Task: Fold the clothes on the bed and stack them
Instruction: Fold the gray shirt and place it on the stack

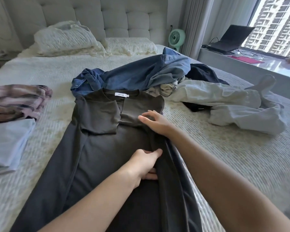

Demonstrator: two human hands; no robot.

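While a long dark dress [105,148] is lying lengthwise down the centre of the frame on the bed [241,156], both hands are working along its right side. The left hand [146,163] is gripping a fold of the dress at lower centre, thumb on top and fingers tucked under the cloth, so their tips are hidden. The right hand [155,122] is resting higher up near the folded-in sleeve, fingers bent and touching the fabric; whether it is pinching cloth or only pressing is hard to tell. A white label [121,94] is showing at the neckline, its print too small to read. The dress hem is running out of the bottom edge of the frame. Behind the neckline a denim shirt [141,72] is lying crumpled, partly covering a striped cloth [170,88]. To the right a white garment [233,104] is sprawling over something black, mostly hidden. At the left edge a pale blue folded piece [7,144] and a patterned folded piece [17,101] are sitting side by side, both cut off by the frame. Pillows [67,39] are lying at the upper left, a green fan [176,36] and a laptop [231,39] at the upper right.
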